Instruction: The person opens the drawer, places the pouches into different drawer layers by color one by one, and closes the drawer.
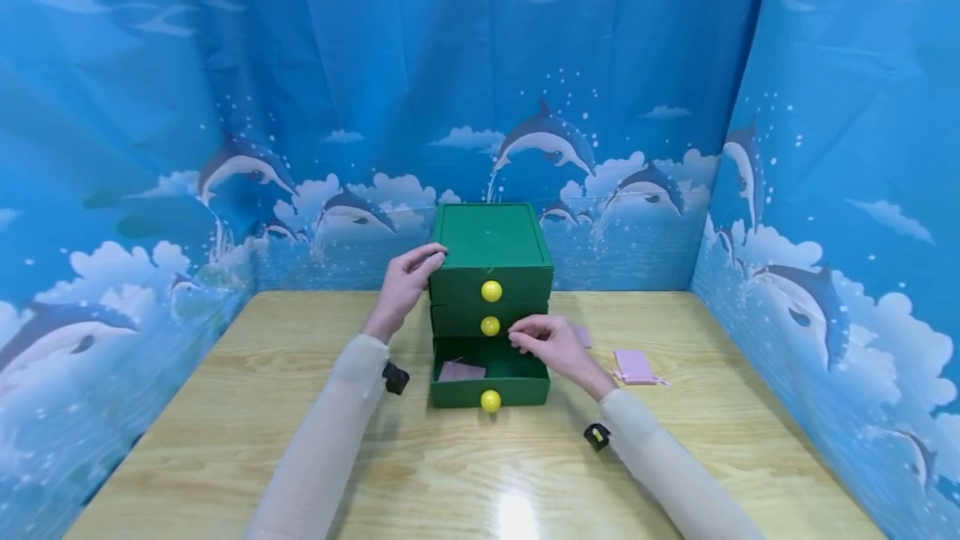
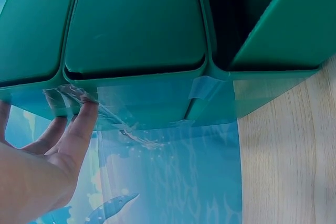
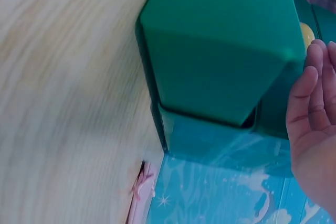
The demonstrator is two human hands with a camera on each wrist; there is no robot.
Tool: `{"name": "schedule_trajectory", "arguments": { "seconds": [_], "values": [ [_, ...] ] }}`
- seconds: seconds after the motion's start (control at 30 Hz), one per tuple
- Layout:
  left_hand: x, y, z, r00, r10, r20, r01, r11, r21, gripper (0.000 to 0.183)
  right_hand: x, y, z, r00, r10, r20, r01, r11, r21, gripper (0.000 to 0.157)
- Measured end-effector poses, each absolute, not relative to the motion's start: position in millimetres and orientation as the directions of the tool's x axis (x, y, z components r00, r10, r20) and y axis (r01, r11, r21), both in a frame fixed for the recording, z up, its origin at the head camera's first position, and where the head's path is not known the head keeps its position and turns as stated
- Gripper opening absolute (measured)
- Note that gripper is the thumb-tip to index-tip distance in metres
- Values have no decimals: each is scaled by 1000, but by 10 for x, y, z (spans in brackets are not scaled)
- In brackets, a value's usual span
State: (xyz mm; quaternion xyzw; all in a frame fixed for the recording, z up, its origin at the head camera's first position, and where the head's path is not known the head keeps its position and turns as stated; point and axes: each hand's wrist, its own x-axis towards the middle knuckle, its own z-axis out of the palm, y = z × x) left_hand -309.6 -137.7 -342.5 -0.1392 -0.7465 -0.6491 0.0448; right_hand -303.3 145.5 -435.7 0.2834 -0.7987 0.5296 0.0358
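A green drawer cabinet (image 1: 491, 236) with three yellow knobs stands on the table. Its bottom drawer (image 1: 532, 391) is pulled out, and a dusky pink drawstring pouch (image 1: 462, 371) lies inside at the left. The upper two drawers sit pushed in. My left hand (image 1: 406, 282) rests its fingertips on the cabinet's left side near the top; the left wrist view shows them against the clear side panel (image 2: 147, 98). My right hand (image 1: 553, 342) hovers above the open drawer with bent, empty fingers, close to the middle knob (image 1: 490, 326).
Right of the cabinet a pink drawstring pouch (image 1: 635, 366) lies on the wooden table (image 1: 480, 465). Another pink piece (image 1: 582, 336) shows partly behind my right hand. A blue dolphin-print curtain (image 1: 360, 107) hangs behind and along both sides.
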Motion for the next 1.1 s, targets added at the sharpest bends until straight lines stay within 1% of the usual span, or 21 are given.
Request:
{"name": "schedule_trajectory", "arguments": {
  "seconds": [0.17, 0.3, 0.63, 0.8, 0.93, 1.03, 1.1],
  "values": [
    [-3091, -1370, -3422, -956, 148, 253, 270, 104, 957, 39, -3044, 1584, -4326, -876, -376, 302, -433, 338, -836, 19],
    [-3089, -1364, -3423, -955, 147, 259, 275, 103, 956, 38, -3059, 1685, -4318, -895, -359, 263, -391, 352, -851, 19],
    [-3103, -1365, -3429, -956, 141, 256, 272, 111, 956, 38, -3103, 1869, -4230, -901, -380, 209, -356, 371, -858, 23],
    [-3094, -1365, -3439, -956, 143, 255, 272, 114, 956, 37, -3151, 2004, -4227, -906, -395, 155, -306, 357, -882, 27],
    [-3093, -1364, -3446, -953, 141, 268, 284, 112, 952, 37, -3206, 2125, -4205, -888, -434, 151, -343, 407, -847, 29],
    [-3094, -1364, -3444, -950, 137, 280, 296, 108, 949, 37, -3260, 2216, -4204, -853, -501, 150, -400, 440, -804, 25],
    [-3090, -1366, -3444, -951, 135, 277, 292, 107, 950, 37, -3282, 2274, -4212, -833, -538, 127, -415, 458, -786, 21]
  ]
}}
